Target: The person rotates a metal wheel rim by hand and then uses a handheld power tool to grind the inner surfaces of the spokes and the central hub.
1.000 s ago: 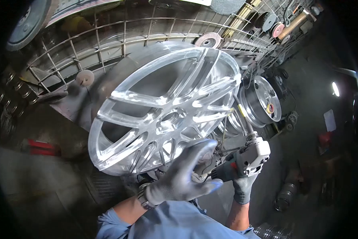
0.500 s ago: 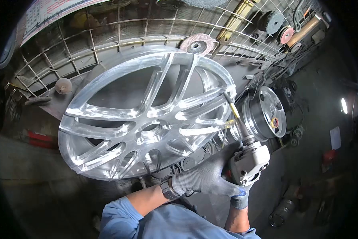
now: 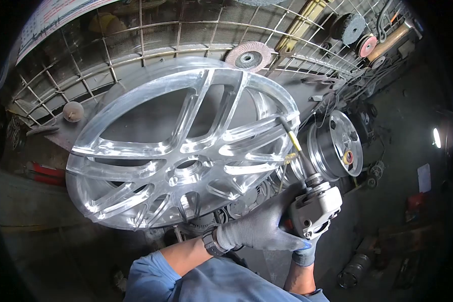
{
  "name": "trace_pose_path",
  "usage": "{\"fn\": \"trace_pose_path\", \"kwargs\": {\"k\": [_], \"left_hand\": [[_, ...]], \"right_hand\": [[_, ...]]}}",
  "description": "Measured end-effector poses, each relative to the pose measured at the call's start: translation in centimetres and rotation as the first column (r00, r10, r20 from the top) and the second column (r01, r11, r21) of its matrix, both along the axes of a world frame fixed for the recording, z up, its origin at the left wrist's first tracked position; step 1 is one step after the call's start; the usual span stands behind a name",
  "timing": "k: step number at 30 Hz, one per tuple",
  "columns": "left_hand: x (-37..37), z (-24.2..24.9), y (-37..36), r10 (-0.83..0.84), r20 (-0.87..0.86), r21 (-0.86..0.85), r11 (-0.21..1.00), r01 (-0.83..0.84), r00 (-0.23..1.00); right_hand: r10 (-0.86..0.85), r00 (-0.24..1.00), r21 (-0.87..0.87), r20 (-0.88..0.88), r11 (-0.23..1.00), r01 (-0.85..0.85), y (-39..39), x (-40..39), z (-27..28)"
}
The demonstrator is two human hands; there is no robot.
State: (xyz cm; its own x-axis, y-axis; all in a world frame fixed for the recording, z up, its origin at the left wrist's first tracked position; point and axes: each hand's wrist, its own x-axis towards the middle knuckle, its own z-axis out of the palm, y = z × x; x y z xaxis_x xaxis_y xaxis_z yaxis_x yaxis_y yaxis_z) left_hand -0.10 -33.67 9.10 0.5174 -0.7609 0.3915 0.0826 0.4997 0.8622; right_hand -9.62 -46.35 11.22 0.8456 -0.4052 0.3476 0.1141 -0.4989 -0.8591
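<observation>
A large bare-metal alloy wheel (image 3: 206,173) lies tilted in front of me, its spokes shiny. My left hand (image 3: 259,224), in a grey glove with a watch at the wrist, is wrapped round the head of a power grinder (image 3: 319,204). From below, my right hand (image 3: 305,253) reaches up to the grinder's body, also gloved; most of its fingers are hidden behind the tool and the left hand. A long shaft (image 3: 295,143) with a yellow band runs from the grinder, and its dark tip meets the wheel at a spoke end near the right rim.
Behind the wheel stands a wire mesh (image 3: 161,30). A flap disc (image 3: 248,58) leans there, with a dark abrasive wheel (image 3: 348,28) and a hammer (image 3: 390,43) farther right. Another rim (image 3: 332,143) sits beyond the shaft. Cables (image 3: 337,93) lie at right.
The wheel appears slightly farther left and turned a little. The shaft's tip has shifted slightly left and down along the spoke end. Both hands keep their hold.
</observation>
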Motion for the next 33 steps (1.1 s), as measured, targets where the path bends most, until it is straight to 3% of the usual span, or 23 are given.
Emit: {"fn": "trace_pose_path", "kwargs": {"k": [5,14,21,24,26,33], "left_hand": [[0.4,-0.1,0.7,0.043,0.064,-0.007,0.999,-0.043,0.997],[-1.1,-1.3,2.0,0.07,-0.008,0.008,0.998,-0.07,0.998],[-1.1,-1.4,0.2,0.047,-0.054,0.006,0.999,-0.046,0.997],[-0.4,-0.5,-0.5,0.083,0.021,-0.008,0.997,-0.083,0.996],[-0.2,-0.1,-0.6,0.022,-0.022,0.031,0.999,-0.021,1.0],[-0.7,-1.0,0.0,0.099,0.001,0.009,0.995,-0.099,0.995]], "right_hand": [[0.025,0.999,-0.05,-0.037,0.998,-0.027,-0.1,-0.3,-0.2],[0.127,0.987,-0.036,-0.102,0.991,-0.131,-0.1,-1.3,-1.5],[0.07,0.996,-0.003,-0.048,0.998,-0.07,-0.9,-1.0,-1.3],[0.048,0.999,0.003,-0.021,0.999,-0.048,-1.2,-0.5,-1.2],[0.04,0.999,0.0,-0.011,0.999,-0.04,-1.4,-0.5,-1.0],[0.079,0.997,-0.01,-0.017,0.997,-0.079,-1.2,-0.8,-1.6]]}}
